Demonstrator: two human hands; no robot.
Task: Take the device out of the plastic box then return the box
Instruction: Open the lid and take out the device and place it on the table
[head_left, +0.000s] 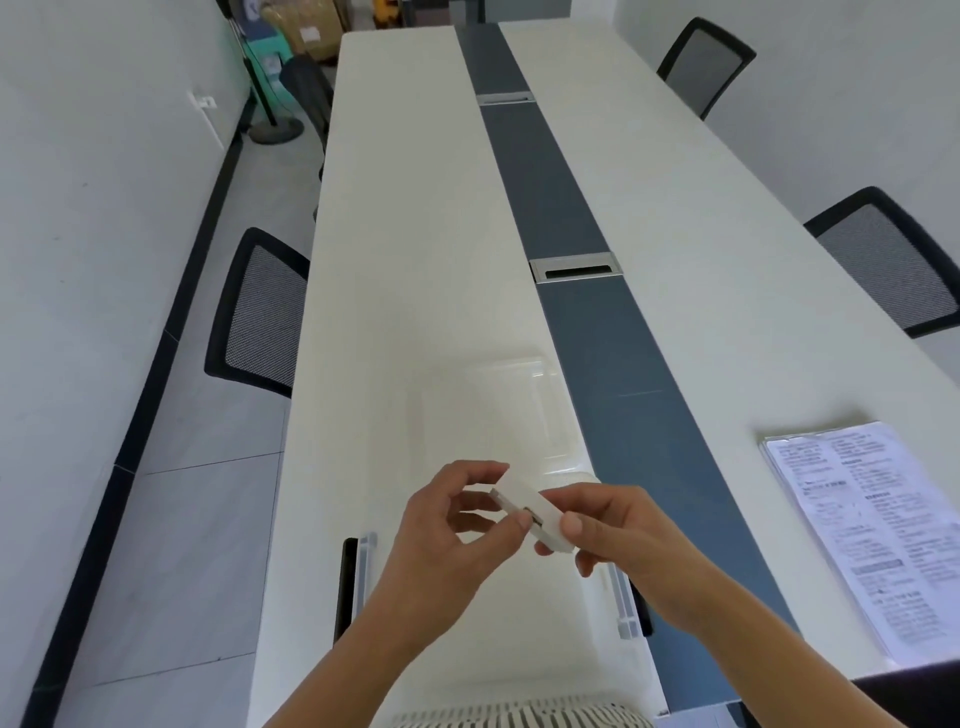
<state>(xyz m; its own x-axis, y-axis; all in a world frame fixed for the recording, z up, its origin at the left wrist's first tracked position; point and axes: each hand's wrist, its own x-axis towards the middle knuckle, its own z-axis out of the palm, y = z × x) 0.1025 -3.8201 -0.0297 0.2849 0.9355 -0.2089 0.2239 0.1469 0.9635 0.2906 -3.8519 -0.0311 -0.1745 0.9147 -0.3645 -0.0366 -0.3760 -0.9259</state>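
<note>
I am holding the device (532, 514), a small white block, between both hands above the near end of the table (415, 260). My left hand (447, 535) is pinching its near long edge with thumb and fingertips, the other fingers curled loosely. My right hand (623, 530) is gripping its right end, thumb on top and fingers underneath. The device is tilting, its far-left corner higher than the end in my right hand, and it is touching nothing but my fingers.

The box (626, 597) is sitting open on the table directly under my hands, clear-walled, with latches showing at its left and right sides. Its near edge is running close to the table's near edge. The clear lid (504, 410) is lying flat on the table just beyond the box, its right edge lying near the dark strip (566, 208) down the table's middle.

Beyond the lid the white tabletop is stretching away bare. To my right, across the strip, papers (862, 525) are lying near the table's near right corner, well apart from the box. Chairs are standing along both sides: one (260, 306) at the left edge, two (883, 260) on the right.
</note>
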